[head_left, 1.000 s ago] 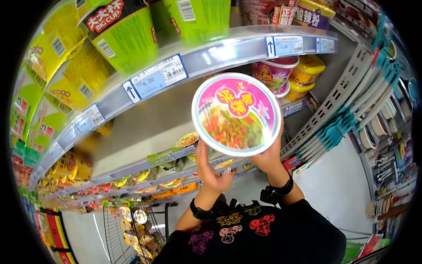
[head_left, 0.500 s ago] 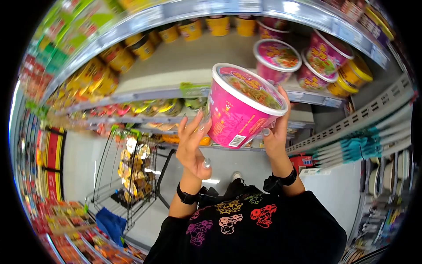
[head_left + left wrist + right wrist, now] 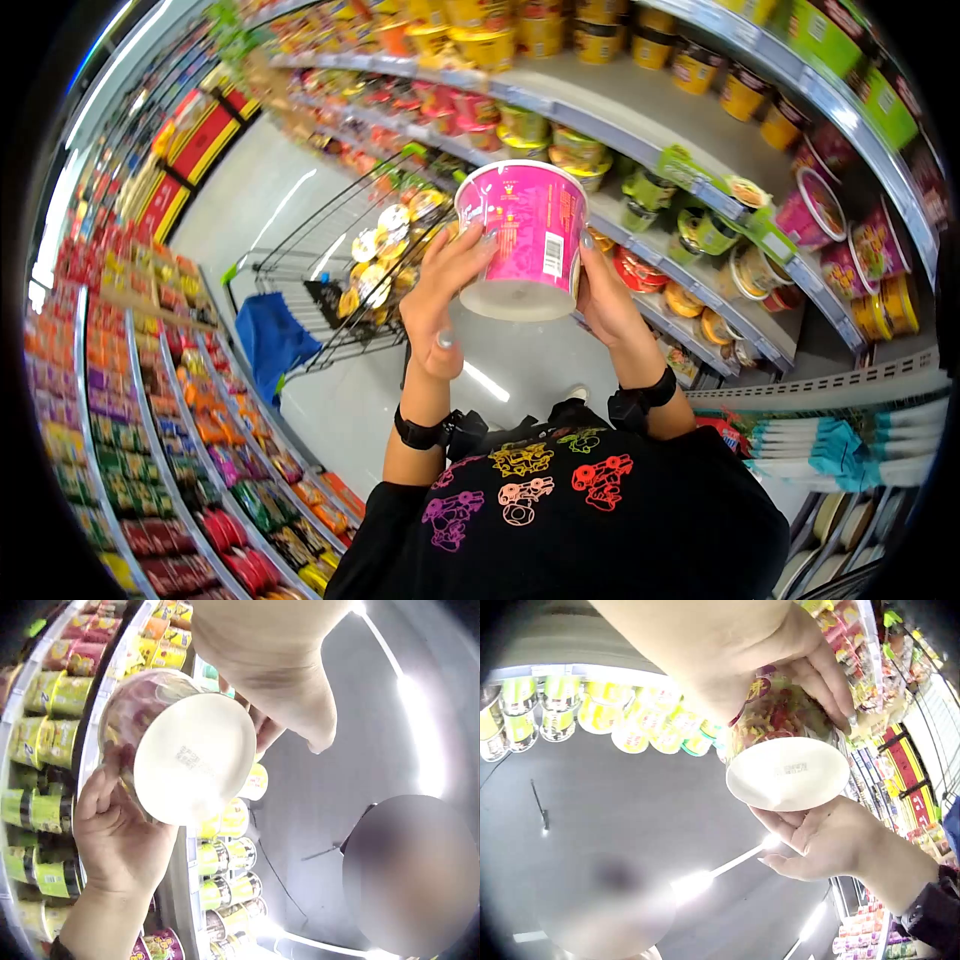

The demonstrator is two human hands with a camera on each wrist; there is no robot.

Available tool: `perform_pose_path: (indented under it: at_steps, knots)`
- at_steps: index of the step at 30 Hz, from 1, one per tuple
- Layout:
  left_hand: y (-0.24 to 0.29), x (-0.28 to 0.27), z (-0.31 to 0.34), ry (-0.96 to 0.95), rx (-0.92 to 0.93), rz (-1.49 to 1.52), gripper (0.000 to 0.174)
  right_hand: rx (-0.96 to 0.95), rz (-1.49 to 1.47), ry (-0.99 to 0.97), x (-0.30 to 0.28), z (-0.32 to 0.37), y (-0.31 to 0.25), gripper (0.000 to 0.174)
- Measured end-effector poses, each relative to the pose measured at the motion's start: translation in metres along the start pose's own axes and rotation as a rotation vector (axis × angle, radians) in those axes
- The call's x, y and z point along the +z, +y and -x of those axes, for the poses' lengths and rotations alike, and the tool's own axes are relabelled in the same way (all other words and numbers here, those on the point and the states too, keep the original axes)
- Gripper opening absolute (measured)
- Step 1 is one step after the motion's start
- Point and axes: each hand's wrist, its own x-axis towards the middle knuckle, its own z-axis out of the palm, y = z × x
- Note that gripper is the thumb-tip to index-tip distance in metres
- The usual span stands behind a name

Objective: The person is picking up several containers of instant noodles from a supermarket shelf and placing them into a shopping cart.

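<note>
A pink instant noodle tub [image 3: 525,225] is held up in front of the chest between both hands, tilted so that its barcode side and base face the head camera. My right hand [image 3: 610,300] grips one side, its fingers [image 3: 829,686] wrapped round the tub. On the opposite side, the extended fingers of my left hand [image 3: 435,285] rest against the wall, with the thumb standing away from it. Both wrist views show the tub's round white base [image 3: 196,759], which carries small printed marks. The lid is hidden in the head view.
A wire shopping cart [image 3: 330,250] with several packaged tubs and a blue cloth [image 3: 272,335] stands at the left. Shelves of noodle tubs [image 3: 700,65] run along the right, with more pink tubs [image 3: 810,215]. Packet shelves [image 3: 180,430] line the lower left.
The tub has tipped from showing its lid to showing its side and base, and sits slightly further left. The head view has swung left, bringing the cart closer to the hands.
</note>
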Motion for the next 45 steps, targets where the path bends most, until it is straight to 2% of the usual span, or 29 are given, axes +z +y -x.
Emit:
perform_pose_path:
  at_steps: [3,7,8,12,16,20,22,25,26,27,31,36,40,43,45]
  knots:
    - [0.006,-0.043,0.020,0.056,-0.077,0.047,0.080,0.153,-0.087,-0.097,0.045,-0.002,0.025,0.045]
    - [0.019,-0.094,0.041,0.055,-0.145,-0.020,0.083,0.254,-0.128,-0.279,0.094,0.004,0.050,0.053]
    - [0.017,-0.107,0.046,0.033,-0.091,-0.045,0.082,0.295,-0.126,-0.288,0.105,0.004,0.057,0.055]
    - [0.018,-0.139,0.067,0.166,-0.088,-0.092,0.082,0.298,-0.185,-0.337,0.138,0.006,0.080,0.049]
    - [0.024,-0.149,0.081,0.372,-0.249,0.057,0.082,0.250,0.023,-0.495,0.139,0.003,0.083,0.039]
    - [0.034,-0.158,0.080,0.540,-0.283,0.180,0.085,0.173,0.178,-0.588,0.152,-0.001,0.083,0.034]
    - [0.040,-0.174,0.081,0.445,-0.289,0.213,0.083,0.167,0.205,-0.672,0.156,-0.001,0.085,0.030]
    - [0.046,-0.184,0.076,0.286,-0.269,0.209,0.081,0.265,0.237,-0.883,0.155,-0.005,0.095,0.026]
    - [0.046,-0.189,0.075,0.203,-0.256,0.196,0.081,0.333,0.238,-0.874,0.156,-0.006,0.099,0.029]
    - [0.046,-0.192,0.073,0.121,-0.244,0.183,0.081,0.293,0.252,-0.865,0.158,-0.008,0.105,0.031]
    - [0.038,-0.193,0.066,0.006,-0.154,0.041,0.078,0.226,0.264,-0.840,0.164,-0.011,0.111,0.038]
    - [0.024,-0.184,0.052,-0.053,-0.127,0.018,0.076,0.181,0.257,-0.838,0.158,-0.020,0.099,0.046]
    - [0.010,-0.165,0.037,-0.046,-0.168,0.061,0.074,0.290,0.236,-0.849,0.133,-0.041,0.096,0.044]
    - [-0.001,-0.149,0.022,-0.016,-0.220,0.069,0.083,0.307,0.180,-0.842,0.108,-0.056,0.102,0.043]
    - [-0.013,-0.140,0.014,-0.040,-0.206,0.079,0.082,0.358,0.119,-0.831,0.095,-0.065,0.098,0.044]
